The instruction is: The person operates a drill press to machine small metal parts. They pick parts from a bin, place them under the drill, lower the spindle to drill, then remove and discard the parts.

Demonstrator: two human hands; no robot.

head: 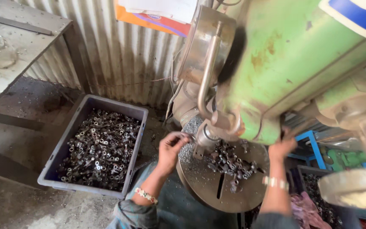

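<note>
**Small metal part held under the drill, left hand closest**

Your left hand (171, 149) is in the middle of the frame. Its fingers are curled and pinching a small metal part (186, 136) at the left edge of the round metal plate (217, 193). The part sits just to the right of your fingertips, touching them, right beside the shiny drill head (206, 135) that hangs down from the big green machine (293, 55). The part is tiny and partly hidden by your fingers, so you cannot tell which way its long side points.

Your right hand (281, 148) is at the right of the frame, raised up against the underside of the green machine. It looks closed around something there, but what it grips is hidden, so you cannot tell. It is well apart from the part. Your left hand is the near one.

The part looks grey, shiny and ring-like, much like the pile of small metal pieces (233, 161) lying on the plate just right of the drill head. Many more of them fill the grey plastic bin (134, 111) at the left of the frame, on the floor.
</note>
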